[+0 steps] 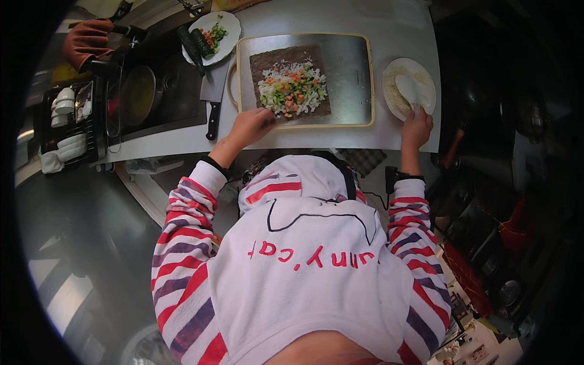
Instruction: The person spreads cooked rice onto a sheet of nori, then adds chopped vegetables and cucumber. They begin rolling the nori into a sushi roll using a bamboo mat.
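Observation:
A dark nori sheet point(261, 61) lies on a metal cutting board point(349, 77) with a pale rim. White rice point(315, 105) covers much of the sheet, topped with diced green vegetable and orange cubes point(288, 86). My left hand point(256, 125) is at the sheet's near left corner, fingers curled down; whether they pinch anything is hidden. Over at the right, my right hand point(417, 125) grips the handle of a white rice paddle point(405, 87). The paddle's head rests in a white bowl point(388, 75) that holds some rice.
A cleaver point(213, 93) with a black handle lies left of the board. Beyond it, a white plate point(233, 27) carries dark green cucumber pieces point(191, 45) and diced vegetables. The sink point(182, 102) holds a metal basin point(139, 96). Far left stands a dish rack point(93, 132).

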### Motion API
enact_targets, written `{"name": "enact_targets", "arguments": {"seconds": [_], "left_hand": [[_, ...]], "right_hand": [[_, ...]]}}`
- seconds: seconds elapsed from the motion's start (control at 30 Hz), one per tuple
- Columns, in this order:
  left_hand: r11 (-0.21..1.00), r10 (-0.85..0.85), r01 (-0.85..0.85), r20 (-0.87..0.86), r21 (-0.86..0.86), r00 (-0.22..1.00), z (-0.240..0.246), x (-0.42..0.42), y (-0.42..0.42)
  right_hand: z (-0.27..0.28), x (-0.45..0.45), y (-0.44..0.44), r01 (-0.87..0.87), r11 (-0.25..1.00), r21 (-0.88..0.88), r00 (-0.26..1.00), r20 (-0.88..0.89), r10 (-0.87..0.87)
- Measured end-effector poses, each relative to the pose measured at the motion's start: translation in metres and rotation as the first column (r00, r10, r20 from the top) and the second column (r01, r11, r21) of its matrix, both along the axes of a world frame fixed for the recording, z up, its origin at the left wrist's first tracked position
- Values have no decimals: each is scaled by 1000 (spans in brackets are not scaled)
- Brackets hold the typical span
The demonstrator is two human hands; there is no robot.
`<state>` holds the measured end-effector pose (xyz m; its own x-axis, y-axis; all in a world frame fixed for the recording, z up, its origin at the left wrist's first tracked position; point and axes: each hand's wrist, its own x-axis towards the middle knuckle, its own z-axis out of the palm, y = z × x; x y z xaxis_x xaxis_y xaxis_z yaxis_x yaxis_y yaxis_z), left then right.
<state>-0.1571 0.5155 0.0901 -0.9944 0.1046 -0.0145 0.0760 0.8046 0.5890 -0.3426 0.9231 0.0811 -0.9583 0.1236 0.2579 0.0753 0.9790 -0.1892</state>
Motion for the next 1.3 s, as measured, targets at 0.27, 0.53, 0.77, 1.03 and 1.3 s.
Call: {"name": "enact_targets", "arguments": {"seconds": [0.27, 0.53, 0.77, 1.03, 1.3], "left_hand": [[955, -150, 73, -256, -287, 955, -9, 2, 2], [983, 12, -61, -266, -175, 964, 3, -8, 3], [995, 40, -64, -288, -76, 957, 9, -21, -9], [993, 63, -83, -223, -84, 973, 11, -38, -35], [988, 58, -93, -265, -122, 963, 9, -58, -38]], "right_hand": [[13, 42, -116, -732, 667, -141, 681, -162, 714], [9, 71, -171, -901, 379, -213, 407, -107, 907], [11, 52, -175, -917, 353, -188, 382, -151, 912], [16, 23, -204, -837, 417, -354, 481, -114, 869], [12, 19, -209, -815, 498, -295, 538, -67, 841]]}}
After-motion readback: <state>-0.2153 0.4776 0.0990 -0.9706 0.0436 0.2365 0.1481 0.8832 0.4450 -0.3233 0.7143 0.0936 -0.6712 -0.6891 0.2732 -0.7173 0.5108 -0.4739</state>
